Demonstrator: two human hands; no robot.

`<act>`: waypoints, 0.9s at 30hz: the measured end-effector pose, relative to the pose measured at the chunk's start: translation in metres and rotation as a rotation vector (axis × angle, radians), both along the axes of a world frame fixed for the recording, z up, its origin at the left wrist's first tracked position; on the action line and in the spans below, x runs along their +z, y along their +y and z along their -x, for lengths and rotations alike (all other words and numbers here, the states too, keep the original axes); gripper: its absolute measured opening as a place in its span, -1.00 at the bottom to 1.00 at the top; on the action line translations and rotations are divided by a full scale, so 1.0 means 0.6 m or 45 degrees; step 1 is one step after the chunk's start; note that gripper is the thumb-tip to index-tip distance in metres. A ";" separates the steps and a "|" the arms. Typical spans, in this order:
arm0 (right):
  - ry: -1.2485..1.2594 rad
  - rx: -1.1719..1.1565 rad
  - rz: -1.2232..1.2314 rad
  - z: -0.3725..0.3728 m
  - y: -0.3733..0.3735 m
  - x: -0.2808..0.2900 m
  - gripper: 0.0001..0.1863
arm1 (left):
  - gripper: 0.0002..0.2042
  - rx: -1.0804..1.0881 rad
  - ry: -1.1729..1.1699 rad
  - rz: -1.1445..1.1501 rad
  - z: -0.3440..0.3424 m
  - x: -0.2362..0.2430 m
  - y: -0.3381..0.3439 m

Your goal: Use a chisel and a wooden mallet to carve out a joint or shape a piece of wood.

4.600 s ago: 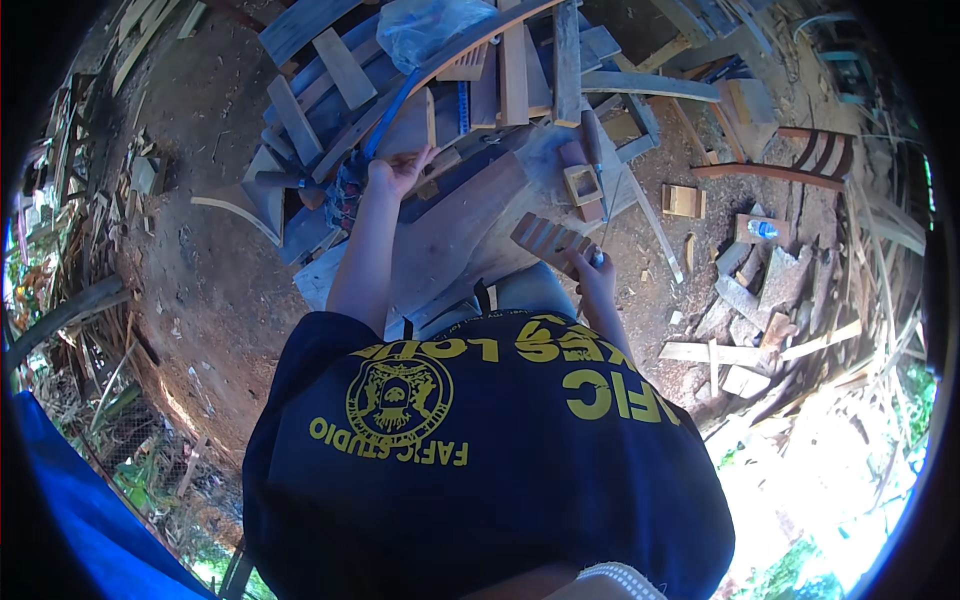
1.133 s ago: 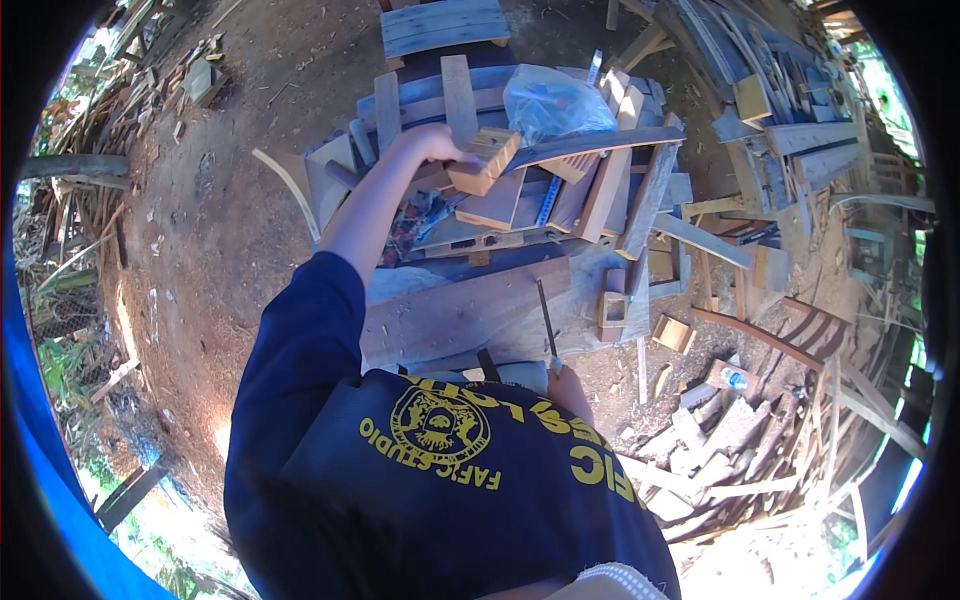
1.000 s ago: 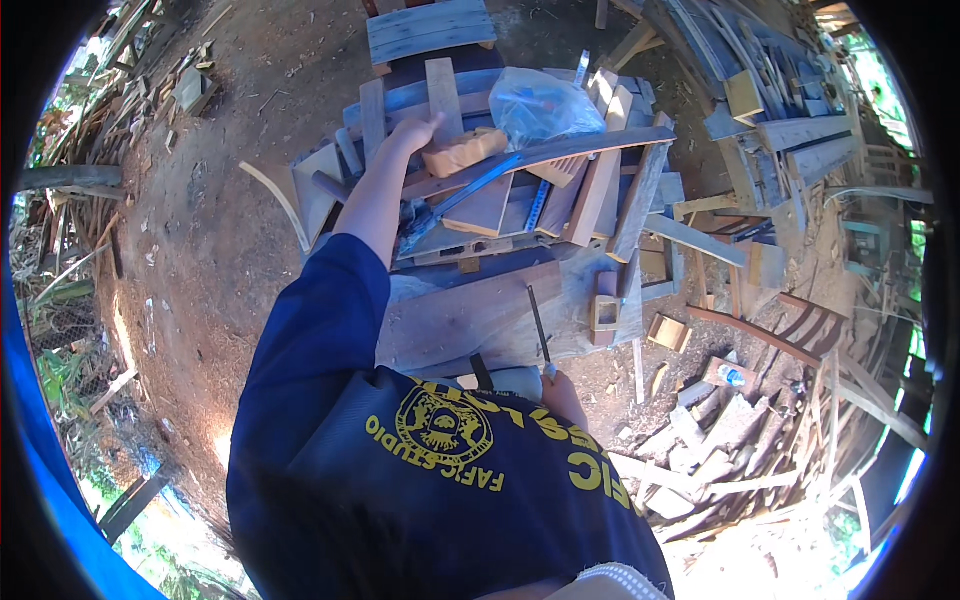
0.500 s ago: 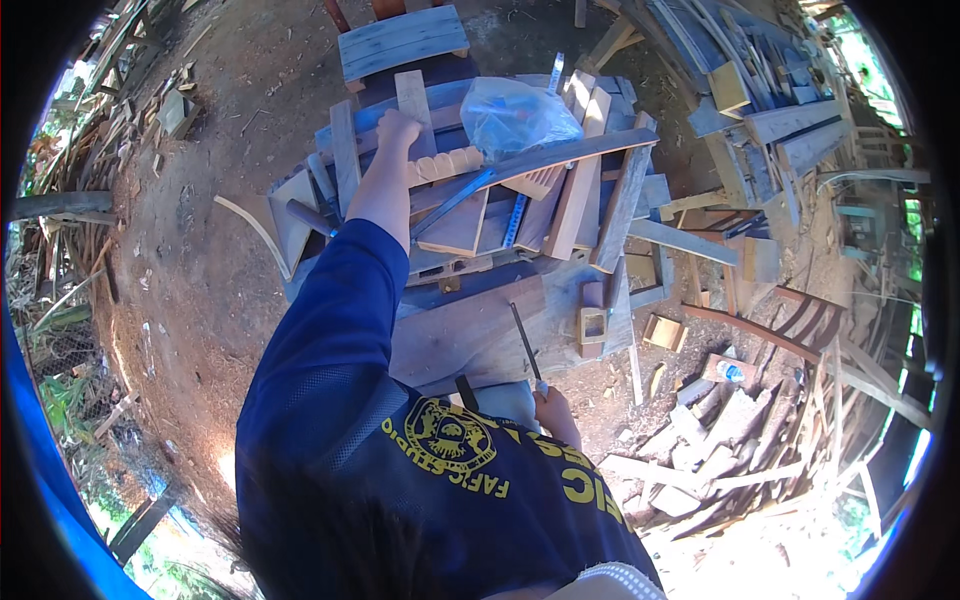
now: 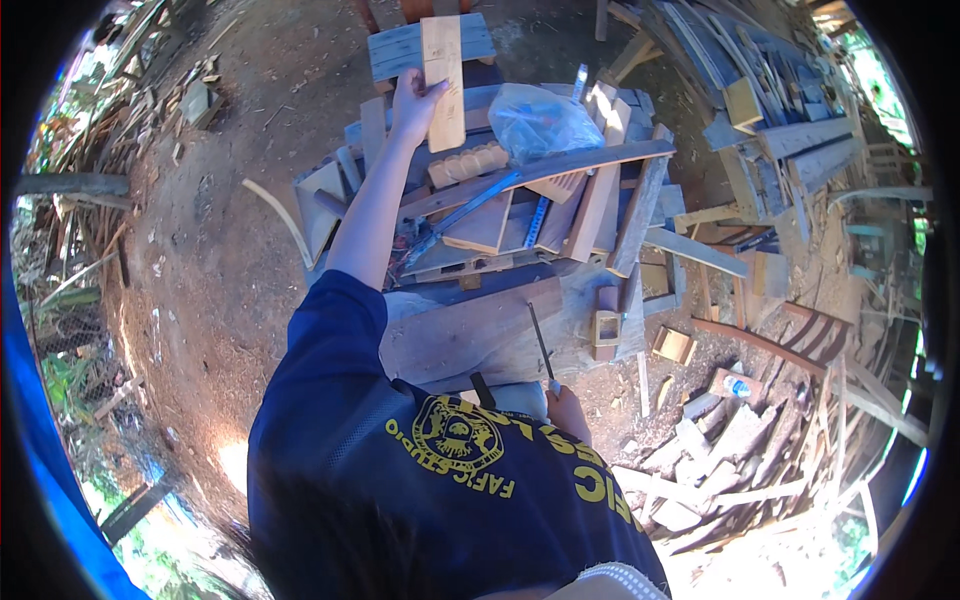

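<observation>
My left hand (image 5: pixel 412 108) reaches to the far side of the workbench, closed on the edge of a short pale wooden board (image 5: pixel 443 85) that is raised above the pile. Close to my body, my right hand (image 5: pixel 565 408) grips what looks like a long thin dark file (image 5: pixel 540 338) by its light handle, its tip pointing away from me. A carved wooden block (image 5: pixel 468 166) with rounded ridges lies just below the board. Beside it sits a clear plastic bag (image 5: pixel 545 122) whose contents I cannot make out.
Boards and strips (image 5: pixel 598 200) cover the workbench, with a blue bar (image 5: pixel 465 208) across them. Beyond stands a small wooden stool (image 5: pixel 390 52). Stacked lumber (image 5: pixel 790 130) is at the far right; a chair frame (image 5: pixel 765 342) and scrap wood (image 5: pixel 735 440) lie nearer on the right.
My left hand has lifted the board off the pile and brought it up and away from me. My right hand keeps its hold on the file. The whole view has shifted slightly.
</observation>
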State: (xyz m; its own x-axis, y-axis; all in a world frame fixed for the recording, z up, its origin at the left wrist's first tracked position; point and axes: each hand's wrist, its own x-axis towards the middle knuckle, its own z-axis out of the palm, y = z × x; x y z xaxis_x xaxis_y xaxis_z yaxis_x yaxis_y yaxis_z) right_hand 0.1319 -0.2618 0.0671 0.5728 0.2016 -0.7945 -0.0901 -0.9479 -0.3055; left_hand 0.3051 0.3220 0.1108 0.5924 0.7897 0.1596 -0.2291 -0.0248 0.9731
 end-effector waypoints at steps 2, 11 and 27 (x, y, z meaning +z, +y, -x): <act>0.012 0.003 0.040 0.002 0.006 0.007 -0.55 | -0.69 0.027 0.071 0.007 0.045 0.066 -0.013; -0.184 0.008 -0.067 0.007 0.004 0.024 -0.59 | -0.72 -0.017 0.041 0.427 0.303 0.157 -0.173; -0.403 0.026 -0.235 0.113 -0.015 0.035 -0.57 | -0.55 0.238 0.373 1.608 0.649 -0.120 -0.493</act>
State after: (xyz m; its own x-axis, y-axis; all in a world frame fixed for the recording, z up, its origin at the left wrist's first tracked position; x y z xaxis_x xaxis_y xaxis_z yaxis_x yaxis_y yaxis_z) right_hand 0.0638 -0.2707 0.0883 0.7789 0.3388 -0.5277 0.0545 -0.8749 -0.4812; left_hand -0.0841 0.0259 0.0385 0.3443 0.3721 -0.8620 -0.0986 0.9274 0.3609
